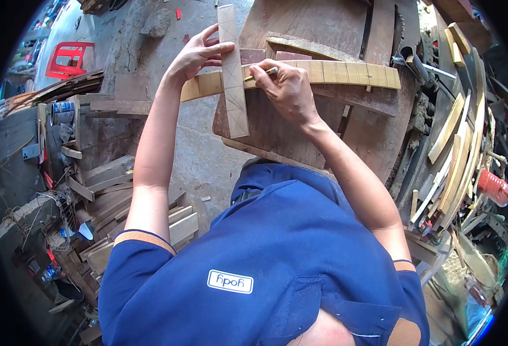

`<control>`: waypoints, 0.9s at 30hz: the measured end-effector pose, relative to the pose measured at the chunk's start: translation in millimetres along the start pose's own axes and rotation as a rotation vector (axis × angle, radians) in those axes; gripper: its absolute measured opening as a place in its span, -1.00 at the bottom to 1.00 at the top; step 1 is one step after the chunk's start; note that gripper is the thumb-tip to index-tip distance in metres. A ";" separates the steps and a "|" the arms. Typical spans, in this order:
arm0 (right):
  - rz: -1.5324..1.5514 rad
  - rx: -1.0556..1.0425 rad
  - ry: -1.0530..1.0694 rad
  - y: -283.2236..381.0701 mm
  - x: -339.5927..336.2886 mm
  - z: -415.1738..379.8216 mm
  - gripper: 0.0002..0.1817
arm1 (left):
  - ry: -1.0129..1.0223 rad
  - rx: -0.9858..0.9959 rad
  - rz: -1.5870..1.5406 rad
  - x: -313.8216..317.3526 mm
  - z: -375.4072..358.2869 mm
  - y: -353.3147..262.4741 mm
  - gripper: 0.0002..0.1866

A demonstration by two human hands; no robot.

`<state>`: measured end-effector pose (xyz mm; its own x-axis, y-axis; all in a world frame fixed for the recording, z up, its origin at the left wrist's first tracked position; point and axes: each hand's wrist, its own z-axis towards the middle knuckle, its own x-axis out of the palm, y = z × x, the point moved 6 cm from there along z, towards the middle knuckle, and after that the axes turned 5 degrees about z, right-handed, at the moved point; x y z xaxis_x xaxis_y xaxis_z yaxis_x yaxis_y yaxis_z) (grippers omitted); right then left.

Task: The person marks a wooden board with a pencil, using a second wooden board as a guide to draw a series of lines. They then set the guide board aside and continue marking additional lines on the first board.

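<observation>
A flat, pale wooden strip (233,75) with pencilled crossing lines lies across a long curved yellowish board (329,73), which bears several cross marks. My left hand (199,55) grips the upper part of the strip, thumb on its face and fingers behind its left edge. Just right of the strip, my right hand (283,89) is closed around a pencil (273,71), its tip side at the strip's edge over the curved board. Under these is a worn brown wooden work surface (271,135).
A red plastic stool (66,60) stands on the floor at the upper left. Curved wood offcuts (461,150) are piled at the right beside a red plastic bottle (494,188). More planks (183,225) lie at the lower left. A rough batten (309,47) rests behind the curved board.
</observation>
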<state>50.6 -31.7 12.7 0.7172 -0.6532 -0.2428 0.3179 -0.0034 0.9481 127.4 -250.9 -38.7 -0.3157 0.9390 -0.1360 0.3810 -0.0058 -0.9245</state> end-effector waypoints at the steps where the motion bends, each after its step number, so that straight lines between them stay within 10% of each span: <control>1: -0.002 0.000 0.000 0.3 -1.1 1.3 -0.75 | 0.001 -0.005 0.002 0.4 -0.3 -0.4 0.01; 13: -0.010 0.104 0.260 5.3 -4.9 -19.0 -0.66 | -0.014 -0.039 -0.007 3.7 -2.7 -2.2 0.00; 17: 0.073 0.121 0.031 11.0 -33.0 -13.6 -0.73 | -0.028 -0.005 -0.058 3.2 -5.2 -0.3 0.00; 27: -0.845 -0.230 0.363 -23.9 -59.4 7.6 -0.31 | -0.080 0.040 -0.150 -40.2 -30.8 4.1 -0.02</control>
<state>-4.4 1.5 6.1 0.3307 -0.2275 -0.9159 0.9065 -0.1932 0.3753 168.5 -278.1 -26.0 -0.4355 0.8999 -0.0217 0.2899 0.1174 -0.9498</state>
